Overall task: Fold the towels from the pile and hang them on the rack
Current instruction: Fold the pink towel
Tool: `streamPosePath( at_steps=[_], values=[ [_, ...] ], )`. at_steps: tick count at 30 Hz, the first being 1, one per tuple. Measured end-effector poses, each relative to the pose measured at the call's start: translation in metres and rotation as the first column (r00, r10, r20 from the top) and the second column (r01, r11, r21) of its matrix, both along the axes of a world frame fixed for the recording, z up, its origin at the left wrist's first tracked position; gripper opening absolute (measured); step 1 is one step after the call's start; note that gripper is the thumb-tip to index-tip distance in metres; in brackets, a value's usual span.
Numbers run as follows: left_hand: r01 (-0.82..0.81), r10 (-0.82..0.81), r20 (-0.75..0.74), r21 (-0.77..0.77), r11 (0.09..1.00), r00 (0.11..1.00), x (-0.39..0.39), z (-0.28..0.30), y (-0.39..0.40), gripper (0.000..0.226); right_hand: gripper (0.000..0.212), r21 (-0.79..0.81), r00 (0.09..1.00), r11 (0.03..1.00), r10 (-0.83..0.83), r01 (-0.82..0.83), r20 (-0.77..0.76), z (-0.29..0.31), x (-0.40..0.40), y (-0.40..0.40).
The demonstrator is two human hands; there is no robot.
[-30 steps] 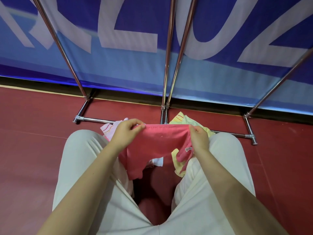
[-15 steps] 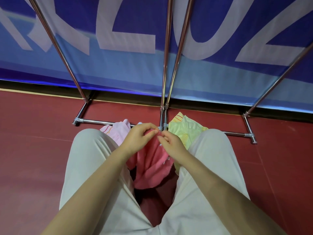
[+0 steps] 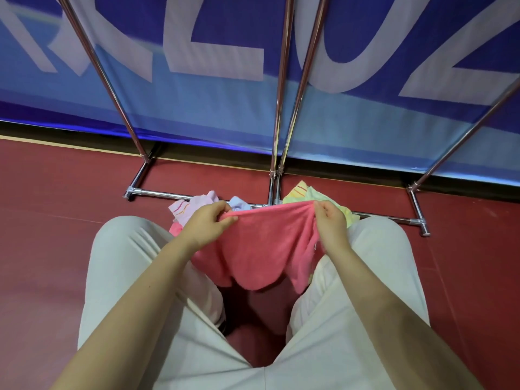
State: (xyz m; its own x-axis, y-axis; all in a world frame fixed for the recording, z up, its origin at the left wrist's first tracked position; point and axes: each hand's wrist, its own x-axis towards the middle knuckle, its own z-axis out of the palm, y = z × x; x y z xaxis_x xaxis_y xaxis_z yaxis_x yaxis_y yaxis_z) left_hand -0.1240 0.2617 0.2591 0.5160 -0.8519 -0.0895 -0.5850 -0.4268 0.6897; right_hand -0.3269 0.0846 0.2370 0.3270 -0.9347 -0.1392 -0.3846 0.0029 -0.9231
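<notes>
Red flooring (image 3: 56, 220) runs up to a blue banner (image 3: 197, 108) with large pale lettering, and the chrome rack (image 3: 278, 108) stands in front of it, its base bars resting on the floor. From the head view, the person sits with light trousers (image 3: 126, 263) spread, knees either side of the towel pile (image 3: 191, 205), which lies on the floor against the rack's base: pink-striped, pale blue and yellow-green pieces show behind the hands. The pink towel (image 3: 259, 249) is held up between the knees, its top edge stretched level, the lower part hanging in loose scallops. The left hand (image 3: 208, 225) pinches the top left corner between thumb and curled fingers; the right hand (image 3: 330, 220) pinches the top right corner likewise. Each grip is closed on the towel, no slack between them. To do the fold well, judging from this: keep the top edge taut and level, bring the two corners together squarely so the side edges align, then smooth the hanging part before taking it to a rail. No towel hangs on the rack's visible bars.
</notes>
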Motion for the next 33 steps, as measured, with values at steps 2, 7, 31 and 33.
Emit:
streamPosePath(
  at_steps=[2,7,31,33],
  values=[
    [-0.04,0.04,0.001,0.066,0.997,0.999,0.004,-0.003,0.002,0.023,0.033,0.024,0.998,0.998,-0.062,0.062,-0.005,0.002,-0.005,-0.005],
    [-0.18,0.185,-0.138,0.05,0.983,0.973,0.006,0.002,-0.002,0.029,0.033,0.091,0.986,0.983,-0.164,0.161,0.035,0.006,-0.01,-0.013],
    [-0.684,0.45,-0.729,-0.034,0.729,0.516,-0.04,-0.002,-0.024,0.022,0.02,0.571,0.952,0.805,-0.027,-0.161,0.306,0.007,0.014,0.023],
    [-0.639,0.392,-0.737,-0.07,0.766,0.551,-0.058,-0.004,-0.03,0.019,0.016,0.588,0.911,0.789,-0.094,-0.178,0.402,0.019,0.02,0.029]
  ],
)
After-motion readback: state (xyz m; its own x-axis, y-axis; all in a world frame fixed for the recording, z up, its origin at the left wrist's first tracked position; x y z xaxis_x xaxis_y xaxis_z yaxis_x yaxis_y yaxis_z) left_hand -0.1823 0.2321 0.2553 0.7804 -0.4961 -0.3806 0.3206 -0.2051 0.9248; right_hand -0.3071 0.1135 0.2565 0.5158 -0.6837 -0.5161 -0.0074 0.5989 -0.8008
